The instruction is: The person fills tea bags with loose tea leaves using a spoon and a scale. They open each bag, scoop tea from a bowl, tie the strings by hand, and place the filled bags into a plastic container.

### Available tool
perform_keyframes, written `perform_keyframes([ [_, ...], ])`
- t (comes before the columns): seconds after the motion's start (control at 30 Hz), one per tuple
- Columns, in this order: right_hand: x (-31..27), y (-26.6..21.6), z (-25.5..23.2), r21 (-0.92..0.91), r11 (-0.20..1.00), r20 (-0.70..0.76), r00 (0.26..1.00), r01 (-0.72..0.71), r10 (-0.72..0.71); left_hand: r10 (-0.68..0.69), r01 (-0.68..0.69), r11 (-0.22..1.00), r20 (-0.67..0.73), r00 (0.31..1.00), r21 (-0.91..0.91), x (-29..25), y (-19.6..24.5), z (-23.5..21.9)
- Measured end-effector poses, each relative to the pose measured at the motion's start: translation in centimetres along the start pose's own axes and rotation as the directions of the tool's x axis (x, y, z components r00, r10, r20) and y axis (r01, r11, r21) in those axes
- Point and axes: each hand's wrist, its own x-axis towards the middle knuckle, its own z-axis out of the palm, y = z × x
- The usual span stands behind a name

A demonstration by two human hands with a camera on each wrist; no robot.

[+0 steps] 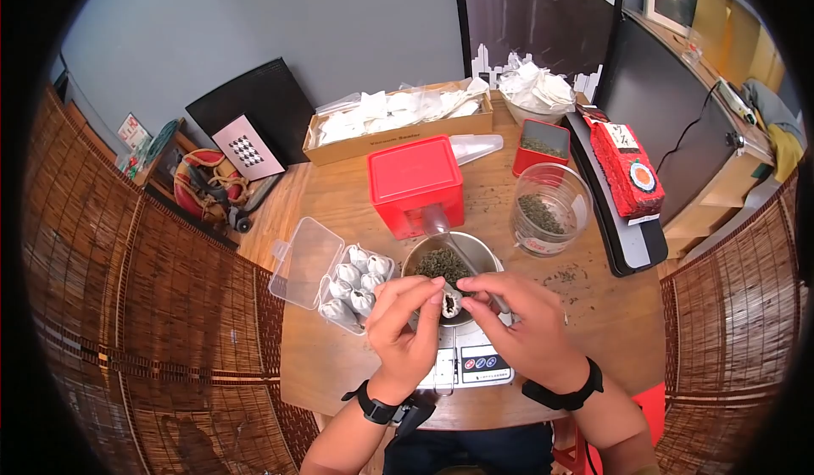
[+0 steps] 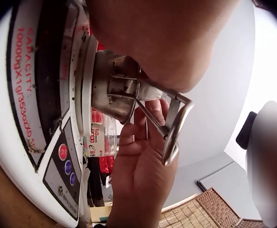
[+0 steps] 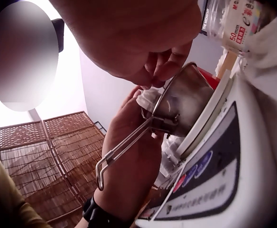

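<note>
Over the near rim of a metal pot (image 1: 487, 250), both hands meet at a small white tea bag (image 1: 451, 305), with dark leaves showing at its opening. My left hand (image 1: 402, 327) pinches its left side between thumb and fingers. On the right side, the thumb and forefinger of my right hand (image 1: 532, 333) pinch the bag's edge. A metal spoon (image 1: 465, 256) slants across the pot, its handle running under the right hand. Dark loose tea leaves (image 1: 441, 263) lie in the pot. In the right wrist view the tea bag (image 3: 149, 99) sits beside the pot's wire handle (image 3: 124, 147).
The pot stands on a white scale (image 1: 483, 365). Left is an open plastic box (image 1: 309, 263) with several filled bags. Behind stand a red tin (image 1: 415, 178) and a carton (image 1: 398, 136) of white bags. A clear jar (image 1: 551, 212) and red packet (image 1: 623, 166) are at right.
</note>
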Motion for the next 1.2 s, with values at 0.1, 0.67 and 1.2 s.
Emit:
perform_keyframes([
  [0.1,0.11,0.87,0.65,0.007,0.998,-0.014,0.998,0.067,-0.066,0.008,-0.009,1.0,0.019,1.0,0.007,0.08,0.21,-0.04],
  [0.67,0.17,0.96,0.35,-0.05,0.991,-0.031,0.992,0.122,-0.123,0.058,-0.059,0.998,0.066,0.996,0.008,0.37,-0.03,0.26],
  [1.2,-0.06,0.96,0.48,0.042,0.996,-0.072,0.995,0.075,-0.072,0.001,-0.001,1.0,-0.009,1.0,0.031,0.59,0.25,0.53],
])
